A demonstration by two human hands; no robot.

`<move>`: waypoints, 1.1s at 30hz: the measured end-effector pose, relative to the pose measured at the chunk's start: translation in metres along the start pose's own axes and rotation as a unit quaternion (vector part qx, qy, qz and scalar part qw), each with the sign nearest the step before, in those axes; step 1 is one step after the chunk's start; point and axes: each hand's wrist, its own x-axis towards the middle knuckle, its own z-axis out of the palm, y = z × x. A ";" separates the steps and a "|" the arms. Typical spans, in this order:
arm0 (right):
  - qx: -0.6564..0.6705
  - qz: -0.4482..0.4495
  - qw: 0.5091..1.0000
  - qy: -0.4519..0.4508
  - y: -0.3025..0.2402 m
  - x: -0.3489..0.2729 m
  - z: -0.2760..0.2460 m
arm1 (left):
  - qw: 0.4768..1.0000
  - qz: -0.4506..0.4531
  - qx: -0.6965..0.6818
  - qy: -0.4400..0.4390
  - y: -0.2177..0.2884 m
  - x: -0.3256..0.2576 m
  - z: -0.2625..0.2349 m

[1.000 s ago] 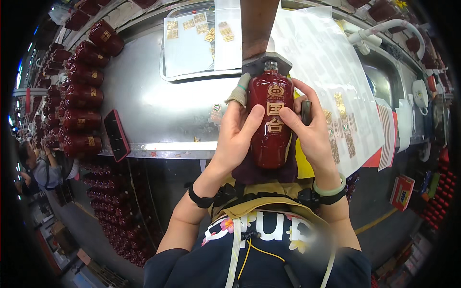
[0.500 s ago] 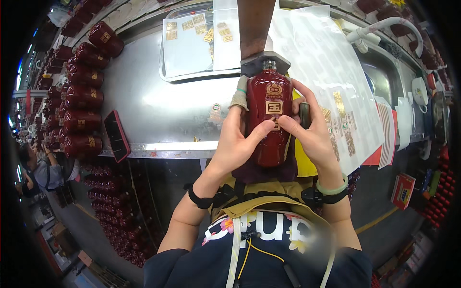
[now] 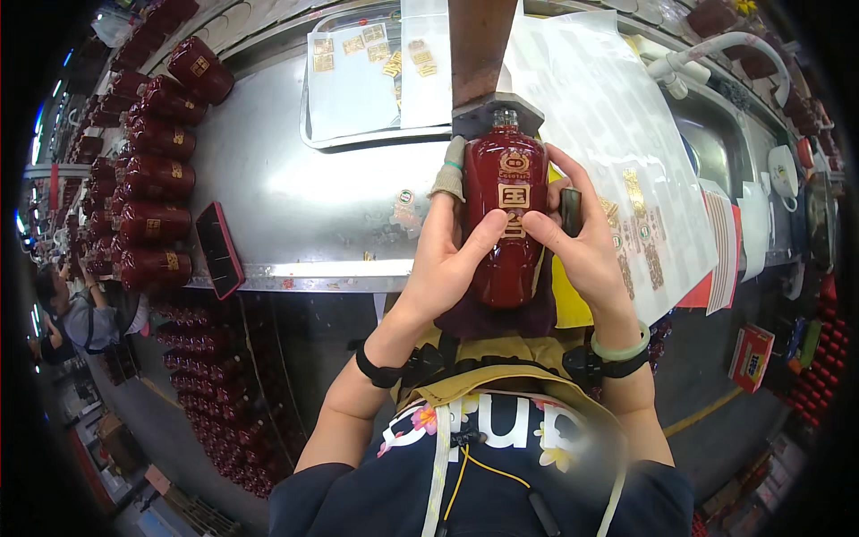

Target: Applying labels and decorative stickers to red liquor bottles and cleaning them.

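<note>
A dark red glossy bottle [image 3: 506, 282] lies with its clear glass neck away from me, against a dark metal bracket. Gold emblems run down its front: a round crest near the neck and two square characters below. My left hand [image 3: 452, 255] wraps the bottle's left side, a cloth finger cover with a green band on one finger. Its thumb lies beside the lower gold square [image 3: 514, 224]. On the other side, my right hand [image 3: 582, 246] grips the bottle, thumb at that square's right edge. A dark green cylinder [image 3: 570, 210] sits at my right fingers; whether they hold it is unclear.
A rusty brown post [image 3: 481, 54] rises beyond the bottle. Left of it, a metal tray [image 3: 309, 125] bears sheets with gold stickers. Right lie translucent sticker sheets [image 3: 582, 98] and a sink [image 3: 716, 134]. Several red bottles [image 3: 154, 221] and a phone-like red-edged slab [image 3: 219, 251] are at left.
Both thumbs have shifted slightly apart and up along the bottle, so more of the lower gold square shows. The hands keep their grip on the bottle.
</note>
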 end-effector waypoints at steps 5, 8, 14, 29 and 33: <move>0.000 0.008 1.000 -0.004 -0.002 -0.001 -0.001 | 1.000 -0.009 0.013 -0.010 0.002 0.002 0.002; -0.022 -0.008 1.000 -0.014 0.001 -0.002 -0.001 | 1.000 -0.013 0.005 -0.014 0.002 0.002 0.002; -0.053 0.004 0.998 -0.022 -0.008 -0.001 -0.006 | 1.000 0.010 0.015 -0.009 0.000 0.003 0.001; -0.422 -0.480 0.760 -0.114 -0.055 0.038 0.006 | 0.996 0.033 0.019 0.086 0.004 -0.003 -0.016; -0.498 -0.554 0.665 -0.043 -0.060 0.065 -0.020 | 0.995 0.033 0.038 0.091 0.005 -0.008 -0.017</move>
